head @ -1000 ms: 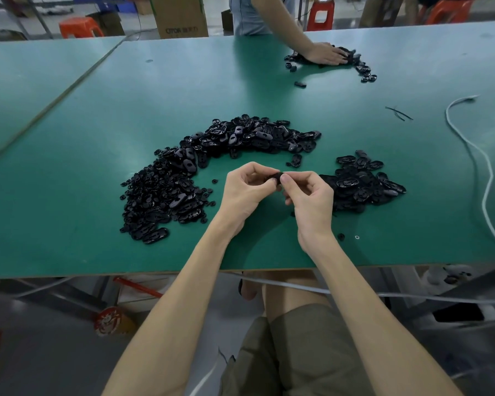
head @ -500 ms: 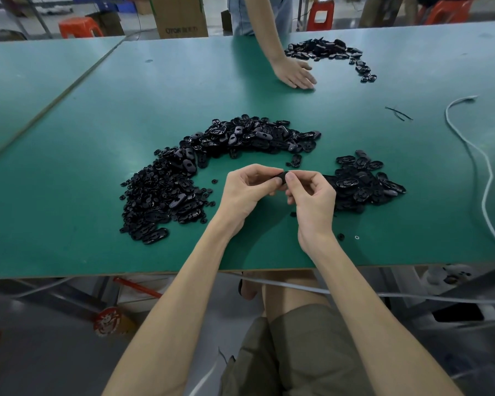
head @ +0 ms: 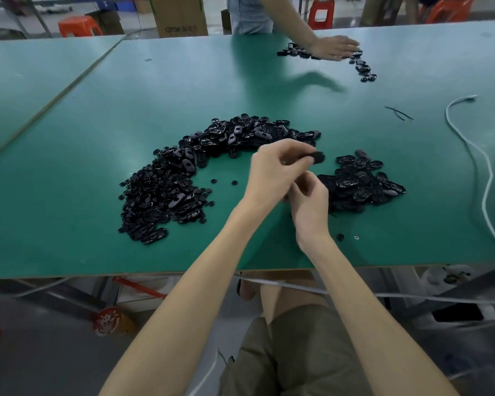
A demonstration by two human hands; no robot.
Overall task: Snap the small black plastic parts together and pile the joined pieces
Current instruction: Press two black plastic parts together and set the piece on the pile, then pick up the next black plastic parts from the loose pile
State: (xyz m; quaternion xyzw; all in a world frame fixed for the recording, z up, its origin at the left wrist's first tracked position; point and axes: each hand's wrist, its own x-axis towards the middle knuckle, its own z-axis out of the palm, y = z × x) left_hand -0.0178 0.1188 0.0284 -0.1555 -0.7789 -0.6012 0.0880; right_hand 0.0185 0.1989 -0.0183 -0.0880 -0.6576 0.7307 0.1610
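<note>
My left hand (head: 275, 172) pinches a black oval joined piece (head: 317, 158) at its fingertips, above the green table (head: 97, 155) and just left of the small pile of joined pieces (head: 360, 184). Just below it hovers my right hand (head: 309, 207), its fingers loosely curled with nothing visible in them. A large curved heap of loose black parts (head: 183, 178) lies to the left and behind my hands. Motion blurs both hands.
Across the table, another person's hand (head: 333, 47) rests on a second scatter of black parts (head: 363, 70). A white cable (head: 475, 155) runs along the right side. A few stray small parts (head: 340, 237) lie near the table's front edge.
My hands have come apart. The left hand has carried the black piece up and to the right toward the small pile; the right hand let go and dropped lower. The other person's hand swept right.
</note>
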